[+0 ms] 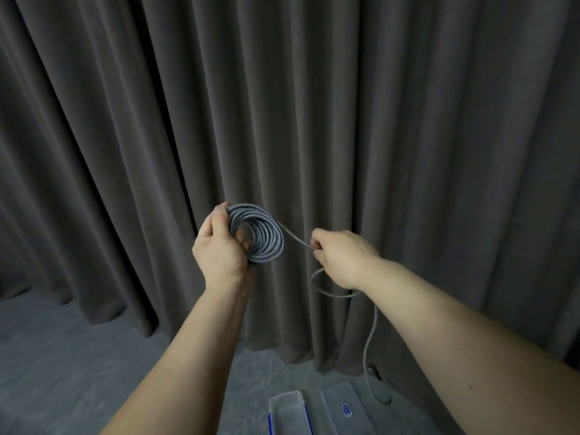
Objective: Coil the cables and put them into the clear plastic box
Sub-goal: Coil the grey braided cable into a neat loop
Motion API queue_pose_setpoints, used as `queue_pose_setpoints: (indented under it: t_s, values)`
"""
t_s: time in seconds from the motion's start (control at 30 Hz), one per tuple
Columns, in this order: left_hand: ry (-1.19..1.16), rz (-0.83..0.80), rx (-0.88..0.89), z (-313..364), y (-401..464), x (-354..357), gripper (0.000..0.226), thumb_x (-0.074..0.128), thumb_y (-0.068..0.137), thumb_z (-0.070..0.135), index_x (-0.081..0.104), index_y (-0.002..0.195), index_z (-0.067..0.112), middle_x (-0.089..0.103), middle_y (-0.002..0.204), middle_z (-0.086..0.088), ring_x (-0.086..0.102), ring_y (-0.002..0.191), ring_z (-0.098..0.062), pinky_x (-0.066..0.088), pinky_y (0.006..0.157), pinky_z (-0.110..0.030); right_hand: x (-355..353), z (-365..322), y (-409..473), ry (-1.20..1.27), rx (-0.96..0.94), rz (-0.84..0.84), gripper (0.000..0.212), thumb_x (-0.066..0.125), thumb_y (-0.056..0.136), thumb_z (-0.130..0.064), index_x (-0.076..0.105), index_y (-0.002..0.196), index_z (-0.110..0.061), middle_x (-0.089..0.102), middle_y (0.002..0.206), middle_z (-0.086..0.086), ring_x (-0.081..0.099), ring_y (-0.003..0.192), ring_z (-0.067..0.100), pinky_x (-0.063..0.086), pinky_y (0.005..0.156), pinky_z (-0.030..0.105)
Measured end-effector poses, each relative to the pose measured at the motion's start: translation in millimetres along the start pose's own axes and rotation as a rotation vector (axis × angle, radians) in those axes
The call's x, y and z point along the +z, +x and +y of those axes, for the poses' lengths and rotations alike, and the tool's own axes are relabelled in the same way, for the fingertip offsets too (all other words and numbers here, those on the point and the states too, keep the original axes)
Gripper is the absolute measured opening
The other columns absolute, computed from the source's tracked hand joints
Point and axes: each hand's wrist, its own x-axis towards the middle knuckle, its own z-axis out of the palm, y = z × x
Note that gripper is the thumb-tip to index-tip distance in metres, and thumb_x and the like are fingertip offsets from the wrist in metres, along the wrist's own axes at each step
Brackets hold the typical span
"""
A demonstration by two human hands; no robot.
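Below the right hand [342,255], the cable [257,235] tail blurs against floor

A single head-worn wide-angle view looks forward and down, close over both forearms, toward a curtain [314,105] and the floor [62,356].

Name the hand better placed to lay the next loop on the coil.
Right. The right hand pinches the loose cable just beside the coil and can likely sweep it round; the left hand is busy gripping the coil.
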Motion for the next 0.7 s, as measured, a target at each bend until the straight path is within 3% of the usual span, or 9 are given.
queue_pose_setpoints:
  t_s: [0.13, 0.23, 0.33, 0.4, 0.5, 0.53, 0.57, 0.63, 0.7]
  values:
    - [0.029, 0.012, 0.019, -1, 4, -2, 0.021, 0.055, 0.097, 0.022, 0.072, 0.090, 0.012, 0.062, 0.086, -0.001, 0.045, 0.054, -0.009, 0.036, 0.045, -0.023, 1, 0, 0, 0.021, 0.129, -0.022, 0.005, 0.048, 0.094, -0.020, 0.050, 0.096, -0.024, 0.064, 0.100, 0.002, 0.055, 0.083, 0.023, 0.043, 0.064, 0.029]
    - [0.075, 0.035, 0.043, -1, 5, -1, 0.022, 0.056, 0.095, 0.020, 0.072, 0.101, 0.006, 0.064, 0.068, 0.011, 0.047, 0.054, -0.008, 0.037, 0.050, -0.022, -6, 0, -2, -0.170, 0.255, -0.041, 0.018, 0.051, 0.092, -0.014, 0.054, 0.108, -0.020, 0.063, 0.104, 0.005, 0.054, 0.083, 0.024, 0.041, 0.064, 0.029]
    - [0.120, 0.025, 0.069, -1, 3, 0, 0.019, 0.056, 0.095, 0.021, 0.073, 0.098, 0.012, 0.067, 0.070, 0.013, 0.057, 0.064, -0.006, 0.044, 0.057, -0.023, -8, 5, -2, -0.291, 0.344, -0.041, 0.021, 0.048, 0.096, -0.022, 0.060, 0.112, -0.018, 0.064, 0.104, 0.006, 0.059, 0.088, 0.027, 0.040, 0.066, 0.028]
    - [0.124, 0.017, 0.073, -3, 2, 1, 0.019, 0.057, 0.095, 0.021, 0.073, 0.099, 0.012, 0.068, 0.074, 0.009, 0.060, 0.069, -0.006, 0.046, 0.062, -0.024, -7, 3, -1, -0.003, 0.337, 0.008, 0.025, 0.042, 0.100, -0.030, 0.063, 0.102, -0.018, 0.066, 0.106, 0.012, 0.062, 0.093, 0.031, 0.042, 0.068, 0.028]
    - [0.121, 0.004, 0.058, -5, 0, 4, 0.025, 0.056, 0.096, 0.021, 0.070, 0.104, 0.002, 0.060, 0.069, 0.006, 0.052, 0.061, -0.007, 0.042, 0.054, -0.022, -11, -9, 0, 0.954, 0.293, -0.005, 0.028, 0.040, 0.102, -0.031, 0.061, 0.095, -0.013, 0.069, 0.095, 0.017, 0.066, 0.074, 0.027, 0.049, 0.059, 0.021]
    - [0.123, -0.005, 0.053, -6, -1, 5, 0.025, 0.055, 0.097, 0.021, 0.069, 0.102, 0.001, 0.056, 0.067, 0.005, 0.048, 0.058, -0.008, 0.039, 0.052, -0.022, -11, -7, 3, 1.034, 0.277, -0.017, 0.030, 0.040, 0.102, -0.031, 0.061, 0.098, -0.011, 0.068, 0.089, 0.012, 0.066, 0.072, 0.024, 0.051, 0.060, 0.021]
    - [0.121, -0.017, 0.048, -6, -3, 6, 0.023, 0.055, 0.097, 0.020, 0.069, 0.100, 0.002, 0.053, 0.066, 0.004, 0.043, 0.055, -0.008, 0.037, 0.050, -0.022, -11, -5, 4, 0.913, 0.258, -0.027, 0.034, 0.040, 0.102, -0.034, 0.063, 0.098, -0.010, 0.067, 0.084, 0.006, 0.066, 0.073, 0.022, 0.054, 0.063, 0.024]
    - [0.108, -0.050, 0.035, -5, -6, 6, 0.020, 0.054, 0.098, 0.019, 0.069, 0.098, 0.006, 0.050, 0.065, 0.003, 0.039, 0.051, -0.008, 0.034, 0.047, -0.023, -10, 4, 4, 0.384, 0.242, -0.016, 0.040, 0.036, 0.100, -0.043, 0.064, 0.093, -0.016, 0.067, 0.081, 0.002, 0.066, 0.082, 0.025, 0.052, 0.071, 0.031]
    - [0.119, -0.089, 0.041, -4, -9, 6, 0.020, 0.053, 0.098, 0.017, 0.071, 0.097, 0.008, 0.053, 0.065, 0.001, 0.039, 0.048, -0.007, 0.033, 0.046, -0.022, -7, 8, 4, 0.177, 0.217, 0.052, 0.033, 0.036, 0.099, -0.045, 0.061, 0.103, -0.024, 0.067, 0.097, 0.002, 0.062, 0.100, 0.028, 0.049, 0.079, 0.033]
